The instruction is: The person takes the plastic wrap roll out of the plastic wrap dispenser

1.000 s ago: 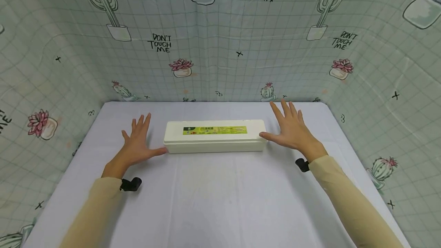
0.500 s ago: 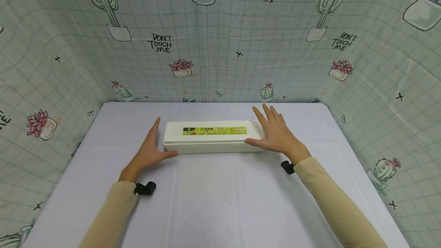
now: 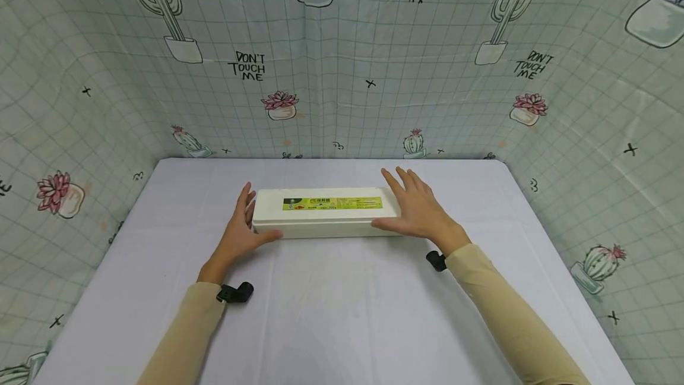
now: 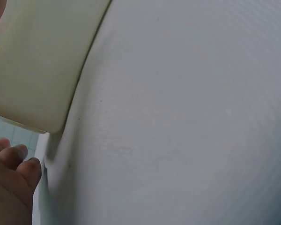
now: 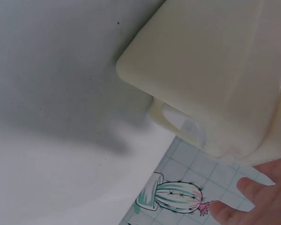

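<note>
Right there, flat on the tabletop (image 3: 331, 308), a long, closed white box (image 3: 327, 229) is seen, its top marked by a yellow-green label (image 3: 332, 203).

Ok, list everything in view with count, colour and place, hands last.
Tabletop: one, white, across the lower middle.
Box: one, cream, on the tabletop.
Label: one, mostly yellow-green, on the box's top.
Loop: one, cream, at the box's right end.
Backdrop: one, printed pale green, behind and beside the tabletop.
Sleeves: two, beige, lower left and lower right.
Wrist devices: two, black, one beside each cuff.
Left hand: one, bare, at the box's left end.
Right hand: one, bare, at the box's right end.
</note>
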Tool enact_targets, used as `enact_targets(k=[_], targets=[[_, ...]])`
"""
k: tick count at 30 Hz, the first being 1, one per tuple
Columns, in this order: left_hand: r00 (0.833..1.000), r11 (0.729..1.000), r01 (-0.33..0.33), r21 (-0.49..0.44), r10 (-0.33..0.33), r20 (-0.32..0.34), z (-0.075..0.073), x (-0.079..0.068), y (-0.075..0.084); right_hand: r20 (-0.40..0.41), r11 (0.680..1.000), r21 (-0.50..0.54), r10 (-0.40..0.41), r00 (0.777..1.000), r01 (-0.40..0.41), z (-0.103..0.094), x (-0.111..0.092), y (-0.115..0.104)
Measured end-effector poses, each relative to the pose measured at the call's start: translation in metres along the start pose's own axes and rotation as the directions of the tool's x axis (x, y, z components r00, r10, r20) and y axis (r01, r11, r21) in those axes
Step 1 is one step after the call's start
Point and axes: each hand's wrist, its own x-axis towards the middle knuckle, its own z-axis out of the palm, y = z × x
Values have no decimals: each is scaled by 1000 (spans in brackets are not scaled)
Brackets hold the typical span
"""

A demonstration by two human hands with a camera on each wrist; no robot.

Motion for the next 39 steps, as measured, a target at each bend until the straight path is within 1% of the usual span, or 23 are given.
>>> enact_targets(k=[7,12,15,19,23,28,34,39], targets=[[1000,1000,0,-1,0,-9,4,2,-4,3,1000,-7,-4,1000,4,4,2,-2],[1000,999,0,35,1,-21,7,2,-4,5,1000,-12,-1,1000,2,8,4,-2],[999,998,18,67,-15,-37,8,2,-3,11,1000,-4,4,1000,-4,10,4,-2],[998,997,37,75,-34,-52,11,2,-3,17,1000,28,6,1000,-6,12,4,-4],[999,998,28,54,-26,-44,13,3,-4,27,999,40,-1,1000,0,15,4,-4],[998,999,40,27,-39,-41,15,3,-4,24,999,31,-28,999,27,17,5,-4],[997,998,60,11,-59,-53,15,4,-5,21,999,12,-46,999,45,17,5,-6],[997,998,64,-13,-65,-39,13,4,-7,14,998,2,-57,998,57,17,5,-6]])
